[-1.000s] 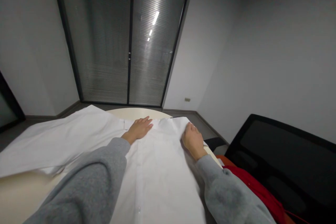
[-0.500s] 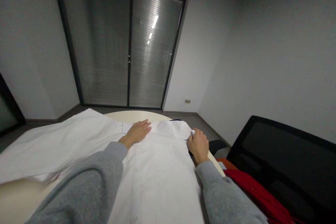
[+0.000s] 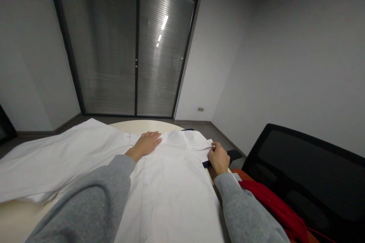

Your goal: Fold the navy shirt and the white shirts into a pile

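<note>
A white shirt lies spread over a pale round table, one long sleeve stretching out to the left. My left hand rests flat on the shirt near its far end, fingers extended and close together. At the right edge, my right hand pinches a bit of the white fabric between thumb and fingers, pulling it out over the table's side. A dark strip, of a kind I cannot make out, shows under the cloth beside that hand.
To the right stands a black mesh-backed chair with an orange seat. Red cloth lies on it, close to my right forearm. Beyond the table are a glass partition with blinds and grey walls.
My right hand has moved slightly to the right, drawing the pinched fabric outward, and more of the dark strip shows. My left hand stays flat on the shirt. The view has turned slightly.
</note>
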Tool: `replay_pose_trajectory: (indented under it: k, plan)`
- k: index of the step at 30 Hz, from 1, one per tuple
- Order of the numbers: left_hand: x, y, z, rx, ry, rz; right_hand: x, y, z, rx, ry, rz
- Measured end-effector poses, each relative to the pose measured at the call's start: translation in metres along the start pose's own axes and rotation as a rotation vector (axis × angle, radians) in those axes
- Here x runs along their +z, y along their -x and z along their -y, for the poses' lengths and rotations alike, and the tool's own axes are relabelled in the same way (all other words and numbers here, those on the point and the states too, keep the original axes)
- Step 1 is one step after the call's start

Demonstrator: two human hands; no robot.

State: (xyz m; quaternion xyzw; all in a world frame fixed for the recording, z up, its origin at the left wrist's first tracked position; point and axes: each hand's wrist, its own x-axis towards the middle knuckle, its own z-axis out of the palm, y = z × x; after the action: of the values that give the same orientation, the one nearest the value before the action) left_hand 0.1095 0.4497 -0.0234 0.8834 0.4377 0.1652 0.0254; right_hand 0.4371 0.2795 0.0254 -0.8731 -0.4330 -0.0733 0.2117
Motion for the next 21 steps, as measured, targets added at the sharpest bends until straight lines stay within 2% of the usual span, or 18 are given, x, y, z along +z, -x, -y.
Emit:
replay_pose_trajectory:
  k: [5, 7, 9, 12, 14, 16, 18, 19, 21]
  plan:
    - [-0.001, 0.001, -0.002, 0.003, 0.009, -0.005, -0.018, 0.007, 0.014, -0.100, 0.009, -0.147]
    - [-0.002, 0.001, -0.003, 0.004, 0.011, -0.011, -0.027, 0.014, 0.023, -0.201, 0.016, -0.192]
    - [-0.005, 0.002, -0.004, 0.009, 0.012, -0.024, -0.033, 0.025, 0.035, -0.394, 0.023, -0.233]
    - [-0.015, 0.001, -0.012, 0.035, 0.010, -0.093, -0.033, 0.047, 0.058, -0.801, 0.035, -0.213]
    - [-0.025, 0.000, -0.021, 0.064, 0.031, -0.168, -0.028, 0.062, 0.072, -1.067, 0.055, -0.090]
    - [-0.032, 0.000, -0.030, 0.104, 0.064, -0.201, -0.022, 0.074, 0.082, -1.250, 0.052, 0.064]
    - [-0.035, 0.000, -0.037, 0.160, 0.085, -0.169, -0.018, 0.079, 0.086, -1.270, -0.026, 0.174]
    - [-0.034, 0.001, -0.039, 0.191, 0.089, -0.140, -0.018, 0.078, 0.086, -1.194, -0.071, 0.192]
    - [-0.031, 0.003, -0.041, 0.246, 0.074, -0.080, -0.023, 0.072, 0.081, -0.941, -0.118, 0.158]
